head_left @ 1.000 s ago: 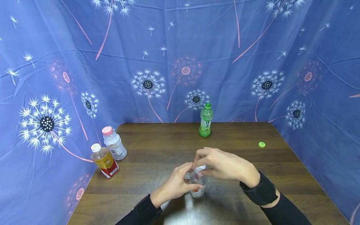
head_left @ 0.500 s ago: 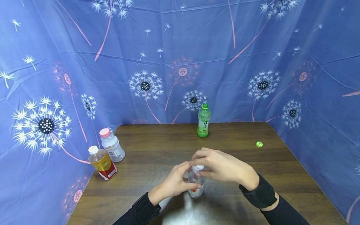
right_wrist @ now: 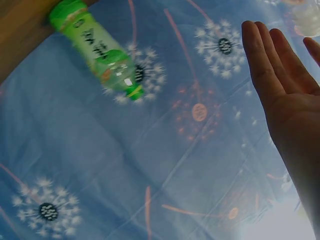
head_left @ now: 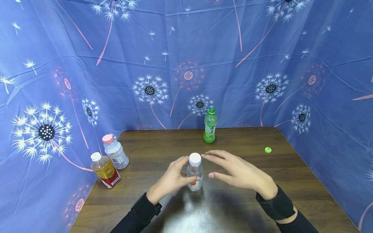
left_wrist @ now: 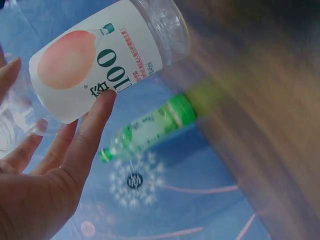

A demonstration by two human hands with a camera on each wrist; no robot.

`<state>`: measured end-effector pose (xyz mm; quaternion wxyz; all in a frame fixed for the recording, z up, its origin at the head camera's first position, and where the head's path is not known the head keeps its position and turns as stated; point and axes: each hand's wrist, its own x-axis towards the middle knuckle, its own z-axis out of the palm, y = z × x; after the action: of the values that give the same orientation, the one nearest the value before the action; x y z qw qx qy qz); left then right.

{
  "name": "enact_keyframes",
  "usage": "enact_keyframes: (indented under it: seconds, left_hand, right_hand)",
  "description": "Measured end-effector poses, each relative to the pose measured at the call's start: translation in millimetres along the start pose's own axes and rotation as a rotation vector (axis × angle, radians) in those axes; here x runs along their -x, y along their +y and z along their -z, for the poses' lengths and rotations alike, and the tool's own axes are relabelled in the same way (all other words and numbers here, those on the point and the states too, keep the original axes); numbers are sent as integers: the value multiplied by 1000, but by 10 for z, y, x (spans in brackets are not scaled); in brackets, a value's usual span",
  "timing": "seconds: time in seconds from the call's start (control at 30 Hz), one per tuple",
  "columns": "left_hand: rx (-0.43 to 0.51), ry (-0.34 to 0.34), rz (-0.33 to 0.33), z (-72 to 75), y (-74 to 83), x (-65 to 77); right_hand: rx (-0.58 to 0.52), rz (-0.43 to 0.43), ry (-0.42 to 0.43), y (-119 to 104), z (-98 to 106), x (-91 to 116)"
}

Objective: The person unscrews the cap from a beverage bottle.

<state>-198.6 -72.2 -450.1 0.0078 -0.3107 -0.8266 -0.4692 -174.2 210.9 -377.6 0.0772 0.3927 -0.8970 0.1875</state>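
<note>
My left hand (head_left: pixel 172 177) grips a clear plastic bottle (head_left: pixel 194 173) by its side, thumb in front and fingers behind. The bottle stands upright near the table's middle with a white cap (head_left: pixel 195 159) on its neck. In the left wrist view a fingertip lies on its white label (left_wrist: pixel 112 57), printed with a peach-coloured shape. Just right of the bottle, my right hand (head_left: pixel 239 171) is apart from it with fingers extended. That same hand (right_wrist: pixel 287 85) shows nothing in its grasp in the right wrist view.
A green tea bottle (head_left: pixel 210 127) stands at the table's back edge. To the right lies a loose green cap (head_left: pixel 268 149). At left stand a pink-capped bottle (head_left: pixel 116 153) and a white-capped bottle (head_left: pixel 106 171) with a yellow and red label. A blue dandelion-print cloth (head_left: pixel 175 38) hangs behind.
My right hand has let go of the white cap and drawn off to the right, its fingers spreading. With my left hand, the clear bottle has shifted slightly left and farther from me.
</note>
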Motion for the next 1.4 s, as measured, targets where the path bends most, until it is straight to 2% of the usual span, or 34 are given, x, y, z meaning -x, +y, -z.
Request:
enact_keyframes:
  seconds: [0.07,0.23,0.3,0.43,0.67,0.87,0.97,1.1,1.23,1.4]
  left_hand:
    - [-11,47,-1,60,-19,-33]
    - [-66,153,68,207,-65,-102]
    - [-82,184,101,267,-80,-129]
    - [-99,239,125,391,-124,-203]
    - [-74,294,179,596,-242,-327]
    - [-89,329,241,740,-345,-416]
    - [-122,367,243,782,-435,-468]
    - [-210,430,231,819,-595,-542]
    - [-254,470,268,883,-719,-595]
    - [-280,489,321,1002,-841,-668]
  right_hand:
    - [14,-22,12,51,-10,42]
    - [22,-84,12,184,-27,165]
    - [27,-109,17,245,-40,228]
    - [37,-157,31,370,-80,364]
    - [11,-267,17,511,-115,577]
    - [-7,-316,11,598,-130,748]
    - [-13,-334,13,628,-137,817]
    - [-23,-356,23,645,-163,898]
    - [-44,-369,29,657,-211,971]
    - [-59,-379,42,682,-251,1046]
